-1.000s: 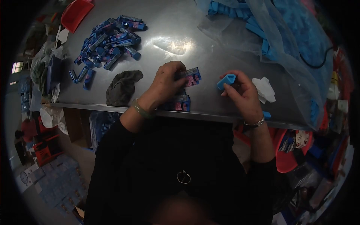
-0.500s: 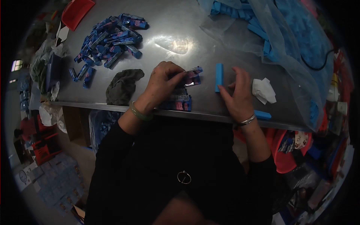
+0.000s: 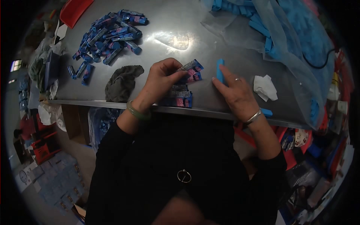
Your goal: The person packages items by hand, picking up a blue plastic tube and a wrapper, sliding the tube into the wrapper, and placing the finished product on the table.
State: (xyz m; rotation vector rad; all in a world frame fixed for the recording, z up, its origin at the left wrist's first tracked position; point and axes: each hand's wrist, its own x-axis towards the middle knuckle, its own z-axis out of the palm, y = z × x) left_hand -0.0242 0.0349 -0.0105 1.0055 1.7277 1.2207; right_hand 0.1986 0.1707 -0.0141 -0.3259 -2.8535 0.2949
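Note:
My left hand pinches a flat printed wrapper in blue, pink and dark colours just above the metal table. Below that hand, near the table's front edge, lies a small stack of similar wrappers. With thumb and fingers on either side, my right hand grips a slim light-blue block, whose lower part the fingers partly cover. Part of another blue block shows beside my right wrist.
A heap of wrapped blue pieces lies at the back left, a dark cloth in front of it. Crumpled white tissue sits at right. Clear plastic bagging with many blue blocks covers the far right. A red scoop-like tray stands far left.
My right hand has closed on the blue block, whose top has shifted slightly up. The wrapper in my left hand is tilted and spread a little more.

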